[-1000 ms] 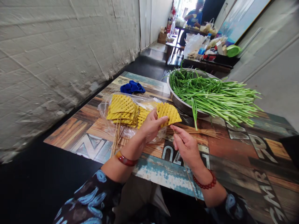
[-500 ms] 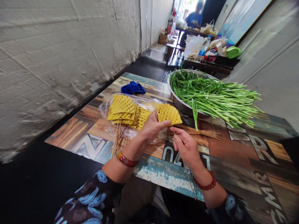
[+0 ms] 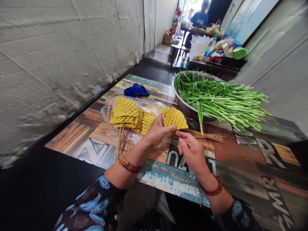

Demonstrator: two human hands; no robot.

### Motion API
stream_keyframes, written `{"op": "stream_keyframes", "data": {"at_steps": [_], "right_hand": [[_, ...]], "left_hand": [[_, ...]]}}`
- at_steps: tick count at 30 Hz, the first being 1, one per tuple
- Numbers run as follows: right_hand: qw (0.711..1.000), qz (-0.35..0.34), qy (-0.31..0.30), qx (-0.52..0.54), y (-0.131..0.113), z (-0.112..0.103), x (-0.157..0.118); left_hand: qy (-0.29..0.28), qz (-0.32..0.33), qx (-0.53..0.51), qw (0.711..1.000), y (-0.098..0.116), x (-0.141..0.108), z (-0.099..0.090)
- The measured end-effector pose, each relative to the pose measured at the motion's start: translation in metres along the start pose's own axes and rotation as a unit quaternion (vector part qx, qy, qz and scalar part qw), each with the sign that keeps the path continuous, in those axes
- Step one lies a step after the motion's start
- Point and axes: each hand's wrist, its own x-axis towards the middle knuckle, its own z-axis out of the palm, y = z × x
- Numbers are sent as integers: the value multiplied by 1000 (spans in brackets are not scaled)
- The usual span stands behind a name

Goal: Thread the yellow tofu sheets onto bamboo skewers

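Observation:
A yellow, ridged, lattice-cut slice [image 3: 175, 117] is gripped along its lower left edge by my left hand [image 3: 157, 130]. My right hand [image 3: 191, 148] pinches a thin wooden skewer [image 3: 194, 186], whose upper end meets the bottom edge of that slice; whether the tip is inside I cannot tell. Left of my hands, a stack of similar yellow slices [image 3: 125, 110] lies on a clear plastic bag [image 3: 106, 110]. Several skewers [image 3: 119, 144] stick out of the stack toward me. Loose skewers [image 3: 207, 136] lie in a bundle behind my right hand.
A metal bowl [image 3: 179, 99] heaped with long green stalks [image 3: 223, 99] stands at the back right of the wood-patterned table [image 3: 240, 154]. A blue cloth [image 3: 136, 90] lies behind the bag. Beyond, a person [image 3: 199, 20] is at a cluttered table; a pale wall [image 3: 72, 64] runs along the left.
My hands, the slice and the skewer stay almost where they were. The view has shifted very slightly. The distant person's arm has moved.

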Motion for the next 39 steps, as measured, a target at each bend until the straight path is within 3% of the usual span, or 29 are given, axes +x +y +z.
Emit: {"op": "stream_keyframes", "data": {"at_steps": [39], "right_hand": [[1000,4,6,27,2,3,2]], "left_hand": [[6,1,7,1000,-4,1,2]]}}
